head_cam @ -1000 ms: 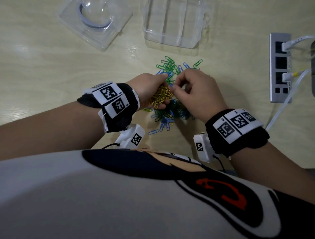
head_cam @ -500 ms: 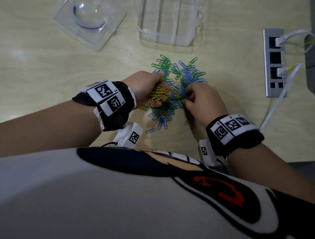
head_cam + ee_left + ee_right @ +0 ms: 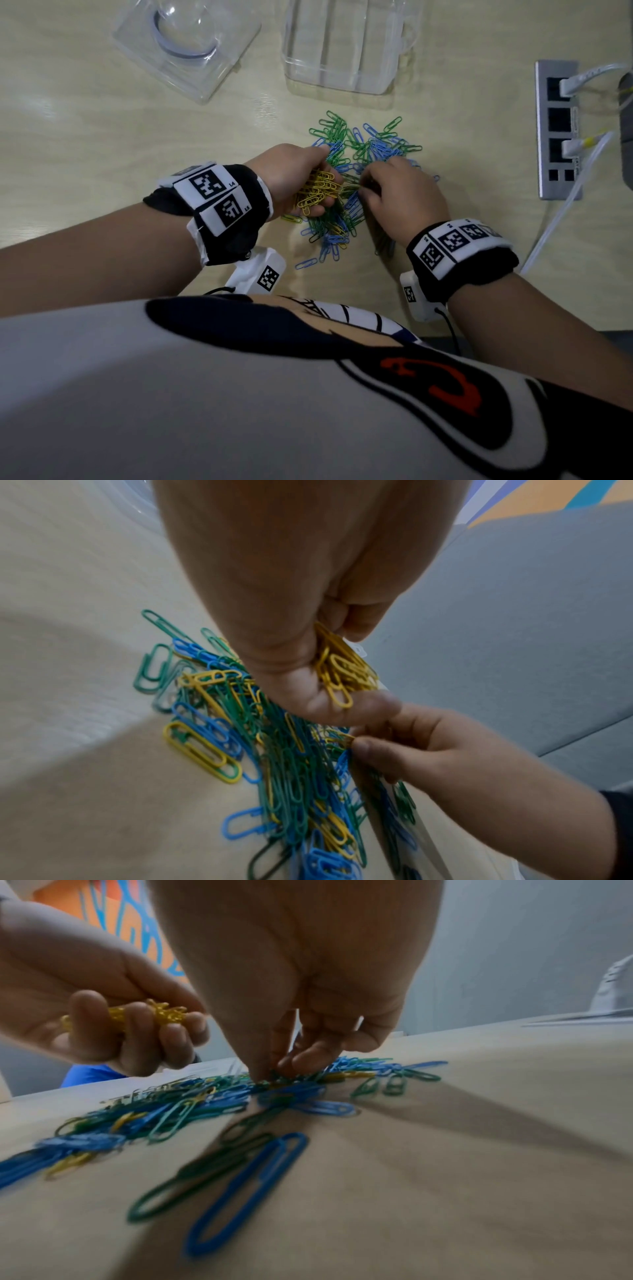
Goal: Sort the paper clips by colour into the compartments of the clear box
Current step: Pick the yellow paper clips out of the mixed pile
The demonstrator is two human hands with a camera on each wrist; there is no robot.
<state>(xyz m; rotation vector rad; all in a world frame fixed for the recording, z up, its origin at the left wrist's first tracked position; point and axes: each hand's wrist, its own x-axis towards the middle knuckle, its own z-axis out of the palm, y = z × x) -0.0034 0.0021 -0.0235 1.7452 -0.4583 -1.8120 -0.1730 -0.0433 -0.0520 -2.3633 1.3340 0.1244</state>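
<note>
The far rim of the clear box (image 3: 346, 48) is cut off by the top edge of the head view, at 12 o'clock from the clips, and no clips can be made out through its walls; its dividers are seen only as faint ridges. A clear lid (image 3: 186, 44) lies at 10 o'clock, also partly cropped. The lower part of the head view is filled by a printed shirt (image 3: 274, 394), by which the near table edge is hidden.

A mixed pile of paper clips (image 3: 349, 192) in green, blue and yellow is spread on the pale wooden table (image 3: 85, 130), tangled and overlapping, with a few strays at 6 o'clock. Much of the pile's middle is covered by both hands.

A bunch of yellow clips (image 3: 318, 192) is gripped in the curled fingers of the left hand (image 3: 291, 174), held just above the pile. The right hand (image 3: 397, 195) is lowered onto the pile at 3 o'clock of the left, and a yellow clip (image 3: 339, 738) is pinched between its thumb and fingertips; the right wrist view is blurred there

A power strip (image 3: 558, 130) with plugged cables is seen at 2 o'clock
</note>
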